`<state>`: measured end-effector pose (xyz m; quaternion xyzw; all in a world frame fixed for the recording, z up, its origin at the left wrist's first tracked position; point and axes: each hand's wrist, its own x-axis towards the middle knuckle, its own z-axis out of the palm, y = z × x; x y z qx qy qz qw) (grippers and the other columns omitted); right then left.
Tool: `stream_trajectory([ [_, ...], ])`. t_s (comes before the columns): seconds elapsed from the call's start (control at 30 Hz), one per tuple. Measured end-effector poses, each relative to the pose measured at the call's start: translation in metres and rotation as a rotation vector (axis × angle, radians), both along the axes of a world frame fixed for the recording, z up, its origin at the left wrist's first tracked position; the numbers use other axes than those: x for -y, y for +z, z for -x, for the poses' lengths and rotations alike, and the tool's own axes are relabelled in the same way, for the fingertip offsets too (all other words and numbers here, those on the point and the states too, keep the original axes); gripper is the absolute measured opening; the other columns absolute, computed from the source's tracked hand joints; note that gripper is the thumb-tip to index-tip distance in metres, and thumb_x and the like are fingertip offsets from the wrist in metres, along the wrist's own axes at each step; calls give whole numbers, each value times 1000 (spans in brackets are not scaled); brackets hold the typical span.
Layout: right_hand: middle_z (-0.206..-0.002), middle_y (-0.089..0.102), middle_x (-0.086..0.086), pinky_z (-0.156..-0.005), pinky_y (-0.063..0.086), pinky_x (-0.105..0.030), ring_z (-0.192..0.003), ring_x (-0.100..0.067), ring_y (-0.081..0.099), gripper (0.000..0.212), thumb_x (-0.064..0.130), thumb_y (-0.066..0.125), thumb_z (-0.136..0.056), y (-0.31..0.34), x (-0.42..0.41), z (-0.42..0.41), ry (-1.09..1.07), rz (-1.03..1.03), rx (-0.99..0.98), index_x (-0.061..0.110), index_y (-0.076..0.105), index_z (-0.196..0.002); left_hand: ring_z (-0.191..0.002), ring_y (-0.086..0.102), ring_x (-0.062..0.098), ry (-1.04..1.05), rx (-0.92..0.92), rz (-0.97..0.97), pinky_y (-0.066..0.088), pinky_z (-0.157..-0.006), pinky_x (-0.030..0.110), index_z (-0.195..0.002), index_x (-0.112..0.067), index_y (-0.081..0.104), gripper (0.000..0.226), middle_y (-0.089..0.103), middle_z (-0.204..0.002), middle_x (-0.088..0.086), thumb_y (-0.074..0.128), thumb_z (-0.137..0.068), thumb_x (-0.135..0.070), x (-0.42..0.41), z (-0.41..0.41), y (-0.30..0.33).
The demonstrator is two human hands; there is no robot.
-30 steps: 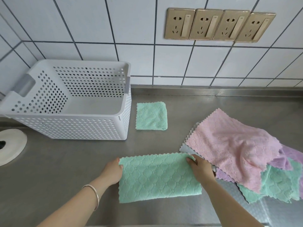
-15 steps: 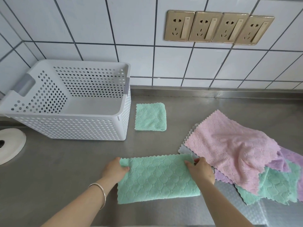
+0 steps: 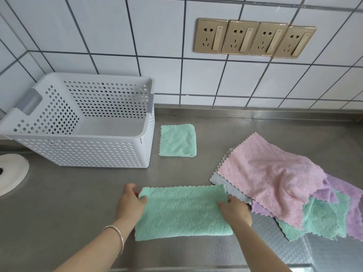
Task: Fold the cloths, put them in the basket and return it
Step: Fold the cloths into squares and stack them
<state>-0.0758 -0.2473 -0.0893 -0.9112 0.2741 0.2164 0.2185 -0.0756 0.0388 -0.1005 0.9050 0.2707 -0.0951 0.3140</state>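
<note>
A green cloth (image 3: pixel 182 211), folded once into a long rectangle, lies flat on the steel counter in front of me. My left hand (image 3: pixel 130 202) pinches its left edge near the far corner. My right hand (image 3: pixel 234 210) holds its right edge, fingers curled on the fabric. A smaller green cloth (image 3: pixel 177 140), folded square, lies beside the white perforated basket (image 3: pixel 82 152), which stands at the left and holds no cloths. A loose heap of cloths (image 3: pixel 275 177), pink on top with green, purple and grey beneath, lies to the right.
The tiled wall with several gold sockets (image 3: pixel 254 39) runs behind the counter. A white round disc (image 3: pixel 11 173) sits at the far left edge. The counter's front edge is close below my arms.
Both hands have slid from the cloth's far corners down along its short edges; the cloth stays flat in the same spot.
</note>
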Motion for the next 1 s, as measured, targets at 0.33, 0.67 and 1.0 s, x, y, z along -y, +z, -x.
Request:
stream_trajectory([
  [0.33, -82, 61, 3, -66, 43, -27, -83, -18, 60, 31, 46, 44, -81, 9, -3, 30, 8, -57, -160, 20, 60, -88, -144, -11, 29, -1068, 115, -460, -6, -113, 56, -143, -37, 4, 58, -5, -157, -5, 9, -91, -61, 83, 47, -7],
  [0.67, -79, 50, 4, -64, 36, -28, -76, -20, 49, 10, 23, 51, -80, 32, -30, 49, 98, -20, 187, 21, 42, -83, -139, 26, 12, -769, 139, 45, 16, -116, 27, -136, -29, 39, 50, 30, -149, -8, 50, -89, -41, 101, 34, 17],
  [1.0, -60, 60, -1, -40, 26, -24, -43, -24, 58, 26, 12, 75, -59, 33, -80, 49, 338, -3, 596, 13, 55, -75, -87, 61, 5, -336, 196, 354, 40, -75, 16, -81, -31, 57, 9, 66, -87, -14, 65, -81, -36, 110, 4, 68],
])
